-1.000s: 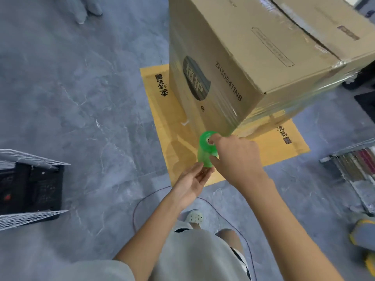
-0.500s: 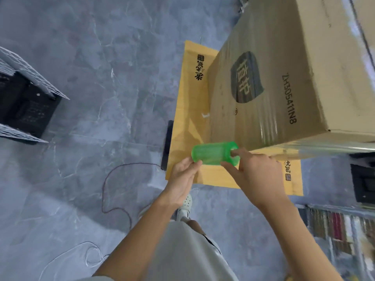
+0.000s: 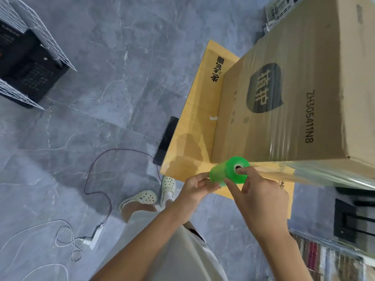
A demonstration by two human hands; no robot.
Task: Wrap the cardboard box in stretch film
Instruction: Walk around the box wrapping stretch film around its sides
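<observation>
found cardboard box standing on yellow flat sheet, set back from its left and near edges. noted green film roll held over the sheet's near edge, just beside the box's near corner. recorded left hand gripping the roll's left end, fingers curled – right hand holding the other end, one finger pushed into the core. observed stretch film drawn taut from roll rightward along the box's near face.
</observation>
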